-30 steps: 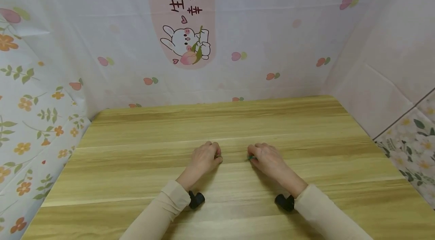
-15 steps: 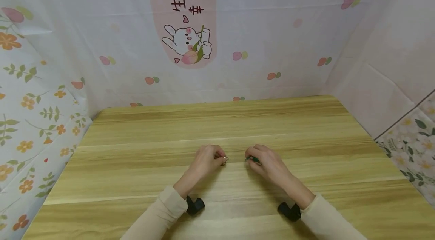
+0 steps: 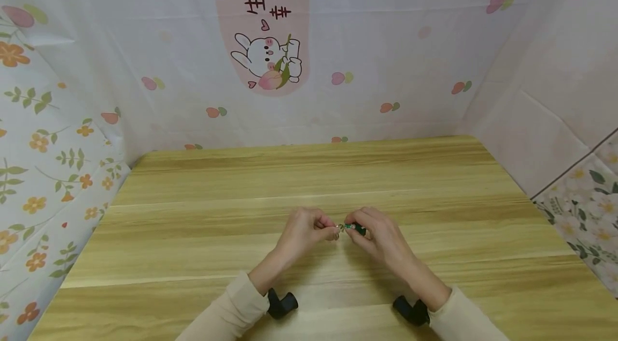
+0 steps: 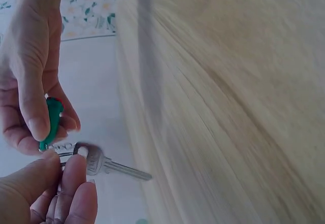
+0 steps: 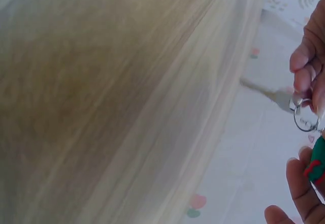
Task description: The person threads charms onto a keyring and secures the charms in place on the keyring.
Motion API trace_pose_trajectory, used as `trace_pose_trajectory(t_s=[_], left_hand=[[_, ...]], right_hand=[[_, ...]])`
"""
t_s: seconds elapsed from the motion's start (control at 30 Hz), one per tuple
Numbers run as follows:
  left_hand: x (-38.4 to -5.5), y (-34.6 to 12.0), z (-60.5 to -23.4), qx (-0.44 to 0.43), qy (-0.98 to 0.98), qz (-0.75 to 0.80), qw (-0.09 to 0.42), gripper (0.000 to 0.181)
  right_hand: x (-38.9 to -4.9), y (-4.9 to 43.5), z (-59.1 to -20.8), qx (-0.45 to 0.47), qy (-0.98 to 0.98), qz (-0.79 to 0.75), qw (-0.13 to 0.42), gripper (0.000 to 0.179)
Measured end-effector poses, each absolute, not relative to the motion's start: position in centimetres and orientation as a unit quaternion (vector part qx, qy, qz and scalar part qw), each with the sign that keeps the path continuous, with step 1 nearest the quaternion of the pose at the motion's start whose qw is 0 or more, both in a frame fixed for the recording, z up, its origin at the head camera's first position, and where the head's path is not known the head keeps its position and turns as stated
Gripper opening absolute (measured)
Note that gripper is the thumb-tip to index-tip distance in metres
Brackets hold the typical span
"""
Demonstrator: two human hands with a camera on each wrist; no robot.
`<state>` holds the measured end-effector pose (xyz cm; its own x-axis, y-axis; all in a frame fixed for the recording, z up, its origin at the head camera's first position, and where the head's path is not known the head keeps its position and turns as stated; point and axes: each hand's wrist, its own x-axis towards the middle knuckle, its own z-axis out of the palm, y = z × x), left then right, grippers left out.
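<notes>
In the head view my left hand (image 3: 303, 231) and right hand (image 3: 379, 231) almost meet above the table. My left thumb and fingers pinch a metal key ring (image 5: 296, 122), and a silver key (image 4: 93, 159) with a dark upper edge hangs from it. My right thumb and fingertips hold a small green charm (image 4: 52, 121) with red on it. A short chain (image 4: 63, 146) runs from the charm's end to the ring. Whether chain and ring are linked or only touching, I cannot tell. Fingers cover part of the ring.
Beneath the hands is a wood-grain table (image 3: 193, 255). A white printed cloth (image 3: 386, 51) stands behind it, with flowered cloth at both sides. Black wrist mounts (image 3: 282, 304) sit below each forearm.
My left hand has moved right, bringing the ring up to the chain of the charm. My right hand stays near its place, and more of the green charm shows.
</notes>
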<state>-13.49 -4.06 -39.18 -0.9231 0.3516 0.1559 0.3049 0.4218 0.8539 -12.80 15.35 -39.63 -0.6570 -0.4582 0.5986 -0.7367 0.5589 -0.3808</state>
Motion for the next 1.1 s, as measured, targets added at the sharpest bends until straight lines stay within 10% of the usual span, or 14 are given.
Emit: trace_pose_trajectory(t_s=[0.37, 1.1], left_hand=[[-12.6, -3.4, -38.7, 0.168, 0.811, 0.556, 0.07, 0.005], [-11.8, -2.6, -38.6, 0.182, 0.843, 0.507, -0.014, 0.005]], right_hand=[[-12.2, 15.2, -39.4, 0.337, -0.846, 0.323, 0.257, 0.022], [-12.0, 15.1, -39.6, 0.339, -0.838, 0.335, 0.265, 0.025]])
